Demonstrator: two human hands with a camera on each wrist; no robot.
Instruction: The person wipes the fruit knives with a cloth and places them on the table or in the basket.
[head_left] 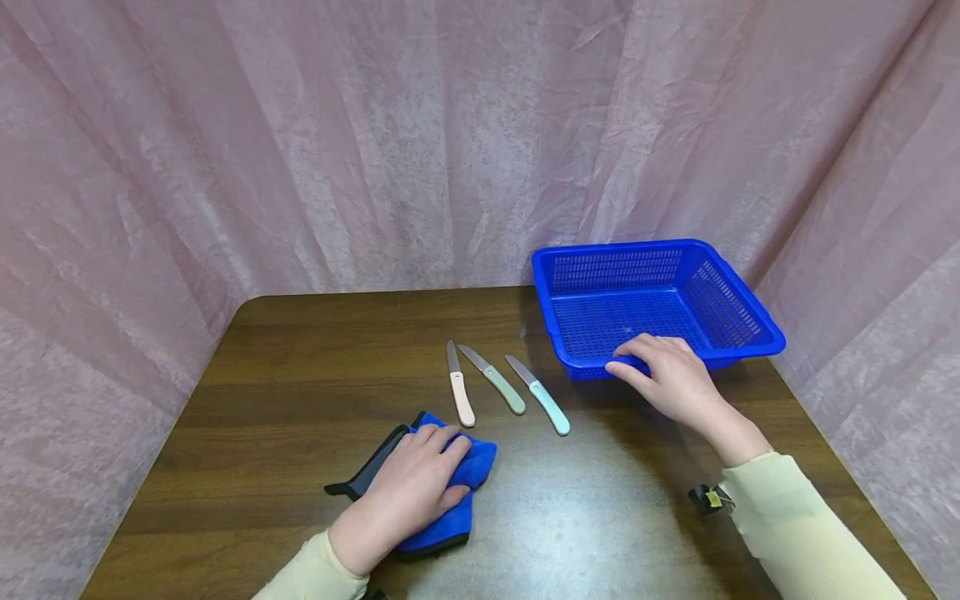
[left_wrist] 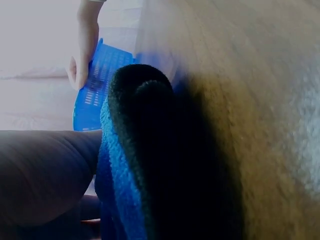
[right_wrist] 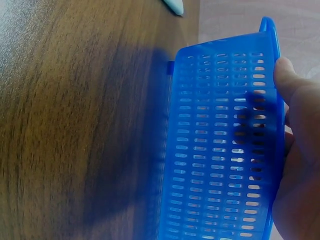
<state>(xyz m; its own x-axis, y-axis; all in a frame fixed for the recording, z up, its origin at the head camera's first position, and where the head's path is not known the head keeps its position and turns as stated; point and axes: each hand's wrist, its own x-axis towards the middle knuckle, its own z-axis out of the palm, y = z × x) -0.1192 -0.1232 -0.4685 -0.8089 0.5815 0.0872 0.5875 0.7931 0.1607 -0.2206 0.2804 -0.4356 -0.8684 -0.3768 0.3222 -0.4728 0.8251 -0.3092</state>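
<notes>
My left hand (head_left: 412,477) rests on a folded blue cloth (head_left: 483,457) with a dark grey underside and black edging, its fingers lying over the top. In the left wrist view, the black edge of the cloth (left_wrist: 120,165) stands up close to the camera. At the right, my right hand (head_left: 671,379) grips the near rim of a blue plastic basket (head_left: 551,321), thumb outside and fingers over the rim. The right wrist view shows the slotted side of the basket (right_wrist: 215,145) beside the thumb.
Between the hands lie three small knives, blades pointing away: one with a cream handle (head_left: 462,400), one green (head_left: 505,392) and one light blue (head_left: 551,408). Pink curtains (head_left: 375,167) hang behind and beside the wooden table (head_left: 315,358).
</notes>
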